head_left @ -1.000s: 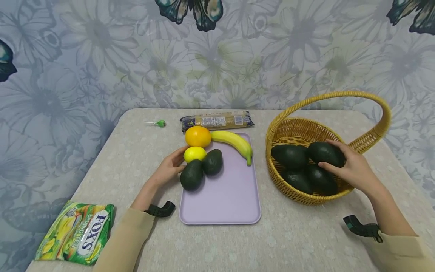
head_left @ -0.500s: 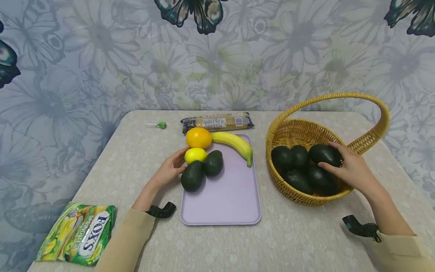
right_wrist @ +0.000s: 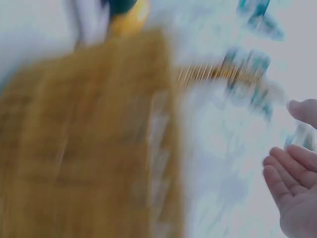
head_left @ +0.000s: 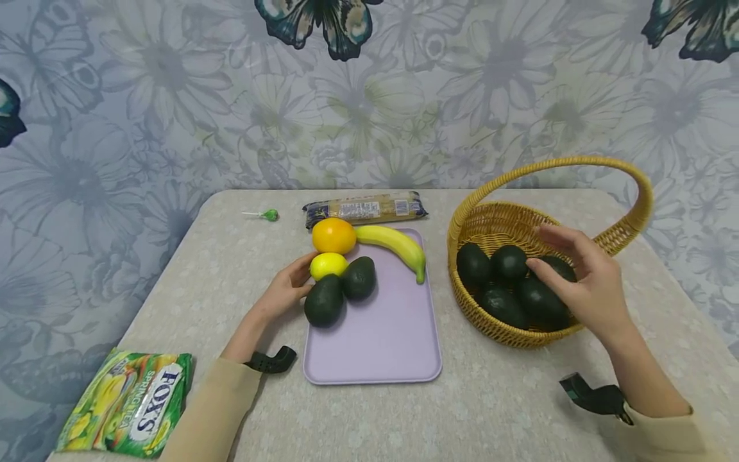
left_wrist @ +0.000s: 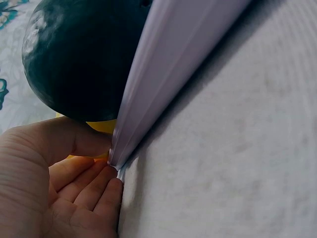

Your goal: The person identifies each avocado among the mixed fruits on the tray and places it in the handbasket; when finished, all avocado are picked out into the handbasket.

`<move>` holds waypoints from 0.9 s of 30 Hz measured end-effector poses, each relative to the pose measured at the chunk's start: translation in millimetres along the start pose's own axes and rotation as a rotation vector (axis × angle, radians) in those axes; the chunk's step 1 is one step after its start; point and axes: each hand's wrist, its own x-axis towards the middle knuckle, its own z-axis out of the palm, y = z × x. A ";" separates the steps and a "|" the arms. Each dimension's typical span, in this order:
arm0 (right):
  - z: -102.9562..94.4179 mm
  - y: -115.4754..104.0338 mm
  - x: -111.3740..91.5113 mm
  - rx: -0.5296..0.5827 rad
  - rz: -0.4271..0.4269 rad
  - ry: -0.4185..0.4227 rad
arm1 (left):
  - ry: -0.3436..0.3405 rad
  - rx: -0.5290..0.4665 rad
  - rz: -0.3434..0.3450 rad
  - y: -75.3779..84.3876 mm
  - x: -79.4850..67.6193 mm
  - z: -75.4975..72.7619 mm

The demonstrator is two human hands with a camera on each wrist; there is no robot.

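Note:
At the left rim of the lilac tray (head_left: 375,359), my left hand (head_left: 283,292) touches the edge with thumb and fingertips, beside a lemon (head_left: 328,266) and a dark green avocado (head_left: 324,301). In the left wrist view, the thumb (left_wrist: 91,141) meets the rim while the other fingers lie lower against the tray's side. A second avocado (head_left: 358,278) sits on the tray. My right hand (head_left: 594,282) hovers over the yellow wicker basket (head_left: 491,321), thumb and fingers spread, nothing between them. Several avocados (head_left: 509,262) lie inside the basket; one is partly hidden behind this hand.
An orange (head_left: 334,236) and a banana (head_left: 395,246) lie at the tray's far end. Behind it is a long packet (head_left: 366,208), with a green lollipop (head_left: 269,215) to its left. A FOX'S bag (head_left: 129,404) lies front left. The basket's handle (head_left: 577,162) arches high.
My right hand has let go of an avocado in the basket and risen a little toward me. The avocados at the basket's left have shifted apart. My left hand stays at the tray.

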 end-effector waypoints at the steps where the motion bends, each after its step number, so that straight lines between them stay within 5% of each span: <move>1: 10.1 -10.3 1.4 0.083 -0.063 -0.004 | 0.002 0.005 -0.010 -1.4 -1.9 0.1; 3: 31.0 -26.3 3.9 0.220 -0.148 -0.064 | 0.002 0.006 -0.022 -2.5 -3.7 0.1; 6: 66.6 -37.1 6.8 0.298 -0.126 -0.208 | 0.012 0.015 -0.021 -2.1 -1.1 -1.1; 14: 162.5 -25.1 16.2 0.311 0.325 -0.559 | 0.018 0.010 -0.021 0.9 3.0 -3.0; 20: 201.6 -7.2 20.2 0.241 0.486 -0.604 | -0.007 -0.013 -0.035 0.0 0.3 -0.7; 27: 221.5 5.7 30.3 0.156 0.453 -0.618 | 0.011 0.008 -0.027 0.5 1.0 -0.8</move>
